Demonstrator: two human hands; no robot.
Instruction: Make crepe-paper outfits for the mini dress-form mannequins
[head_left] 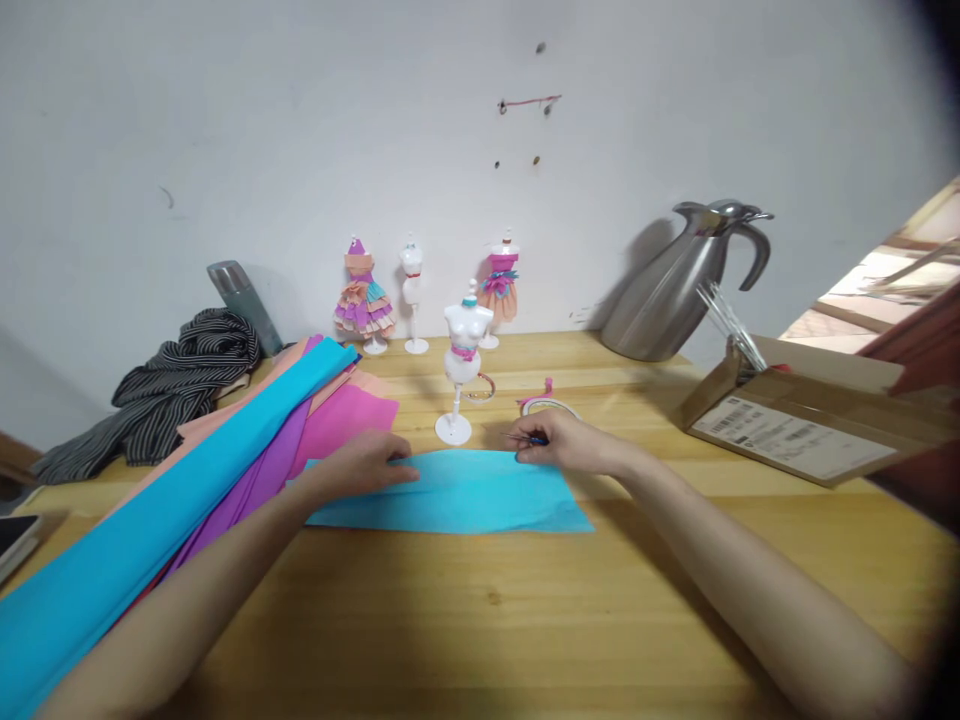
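A blue sheet of crepe paper (pixel 465 495) lies flat on the wooden table. Over its left end rests my left hand (pixel 367 465), thumb and fingers apart, with nothing held. At the paper's far right corner, my right hand (pixel 559 440) is closed around small scissors (pixel 538 440); their dark blue handle and thin pointed tips show, while the fingers cover the rest. Just beyond the sheet stands a white miniature dress form (pixel 461 340), upright, with a blue band at its neck and a pink and blue band at its waist.
Left lie long rolls of crepe paper (pixel 202 470), a striped cloth (pixel 180 385) and a bottle (pixel 244 300). Several dress forms, including one in a ruffled dress (pixel 364 300), line the wall. Tape (pixel 551 405) lies behind my right hand. Right stand a steel jug (pixel 667 290) and cardboard box (pixel 795 425).
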